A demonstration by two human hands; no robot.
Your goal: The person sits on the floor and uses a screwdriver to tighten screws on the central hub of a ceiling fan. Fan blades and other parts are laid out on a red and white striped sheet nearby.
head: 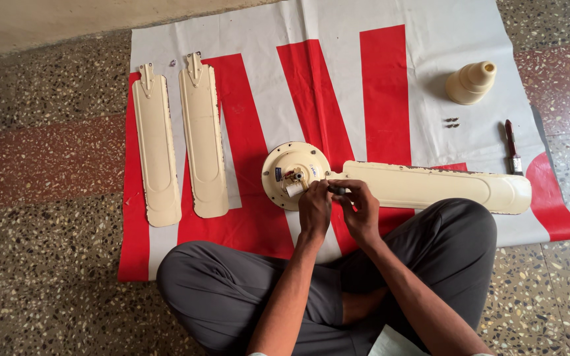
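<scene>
The person sits cross-legged on the floor (41,264) at the near edge of a red and white sheet (311,86). Both hands meet at the joint where the attached blade (430,186) meets the round cream fan motor housing (293,173). The left hand (314,209) is curled, its fingertips pinching at the blade root. The right hand (363,212) is closed on a small dark tool (336,190), which looks like a short screwdriver, with its tip pointing toward nine o'clock at the housing.

To do this well, the left hand should keep steadying the blade root so it cannot swing, while the right keeps the tool straight on the fastener and pushes in as it turns; a tilted tip would likely slip. Any screw that comes free is best set down with the small screws (451,122) lying at one o'clock.

The long blade reaches toward three o'clock and ends close to the sheet's right edge, just short of a dark-handled tool (512,146), so there is little room to swing it that way. The cream cone cover (471,83) stands well apart at one o'clock. Two loose blades (179,142) lie side by side at ten o'clock, well apart from the housing, with bare sheet between. The person's knees hem in the near side.
</scene>
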